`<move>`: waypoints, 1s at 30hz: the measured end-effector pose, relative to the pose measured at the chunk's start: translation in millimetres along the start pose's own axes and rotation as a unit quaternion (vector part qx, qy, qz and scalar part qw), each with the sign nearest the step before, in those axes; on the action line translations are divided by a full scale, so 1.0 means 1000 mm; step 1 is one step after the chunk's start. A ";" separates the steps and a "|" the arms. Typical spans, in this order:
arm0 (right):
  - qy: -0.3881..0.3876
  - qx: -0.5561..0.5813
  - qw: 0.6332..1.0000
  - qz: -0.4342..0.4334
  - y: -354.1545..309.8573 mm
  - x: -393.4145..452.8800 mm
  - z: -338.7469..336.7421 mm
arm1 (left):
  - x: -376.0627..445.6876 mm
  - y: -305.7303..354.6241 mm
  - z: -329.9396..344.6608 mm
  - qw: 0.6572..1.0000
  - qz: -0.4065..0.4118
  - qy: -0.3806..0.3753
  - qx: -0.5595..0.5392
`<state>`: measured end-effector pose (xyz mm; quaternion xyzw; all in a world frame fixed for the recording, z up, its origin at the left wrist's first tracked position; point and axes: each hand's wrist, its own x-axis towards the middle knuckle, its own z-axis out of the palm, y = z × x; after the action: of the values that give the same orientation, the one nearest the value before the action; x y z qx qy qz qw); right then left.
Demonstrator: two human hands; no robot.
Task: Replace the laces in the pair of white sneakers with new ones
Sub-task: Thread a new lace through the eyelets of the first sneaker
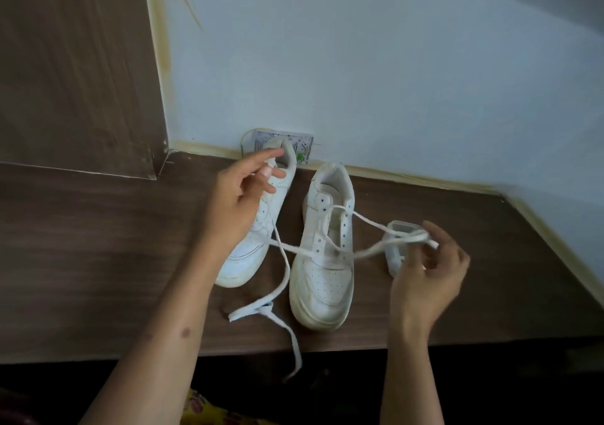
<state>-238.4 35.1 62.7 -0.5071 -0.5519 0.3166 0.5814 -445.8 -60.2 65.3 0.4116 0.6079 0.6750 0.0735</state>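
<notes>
Here, flat woven lace point(287, 263), perforated leather sneaker point(323, 261)

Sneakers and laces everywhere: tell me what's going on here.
A person is relacing white sneakers on a wooden table. The right hand pinches one end of a lace that runs through the right sneaker, whose upper eyelets are mostly empty. The left hand pinches another lace end above the left sneaker. A loose lace stretch trails over the table edge. A small clear container sits by the right hand.
</notes>
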 end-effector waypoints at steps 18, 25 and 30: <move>-0.300 0.033 0.953 -0.035 0.005 0.011 -0.008 | -0.010 0.001 0.030 0.960 -0.062 -0.271 -0.026; -0.483 0.135 0.865 0.022 -0.006 0.000 0.002 | -0.017 0.015 0.051 0.952 -0.046 -0.295 -0.063; -0.421 0.102 0.901 0.025 0.002 0.006 0.001 | -0.014 0.012 0.049 0.948 -0.074 -0.299 -0.079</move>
<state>-237.9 41.2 62.1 -0.2779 -0.6968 0.5701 0.3349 -400.1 -33.8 65.9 0.5408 0.5316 0.5598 0.3340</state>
